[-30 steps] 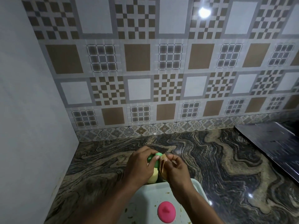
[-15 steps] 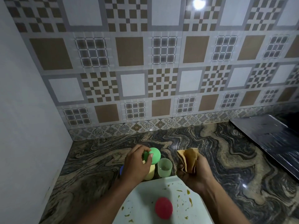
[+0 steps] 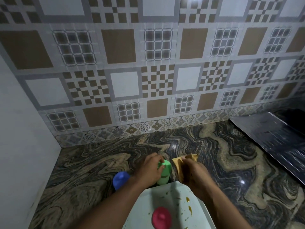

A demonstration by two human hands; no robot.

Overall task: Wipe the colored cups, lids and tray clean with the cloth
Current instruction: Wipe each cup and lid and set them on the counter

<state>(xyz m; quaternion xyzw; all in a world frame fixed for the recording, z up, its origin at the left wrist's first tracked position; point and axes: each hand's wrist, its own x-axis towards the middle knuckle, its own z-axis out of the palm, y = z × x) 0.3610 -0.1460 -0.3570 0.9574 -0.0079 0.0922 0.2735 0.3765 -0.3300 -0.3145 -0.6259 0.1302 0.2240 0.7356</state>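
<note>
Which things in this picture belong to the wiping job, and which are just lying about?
Job: cloth, green lid, green cup, blue lid, pink lid, stained white tray.
Lying about: dark metal sheet at the right, marbled countertop, tiled wall.

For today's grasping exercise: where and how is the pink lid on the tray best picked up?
Probably pinch the raised centre knob of the pink lid, coming from straight above: it lies flat on the white tray, knob up, its rim low against the tray.
</note>
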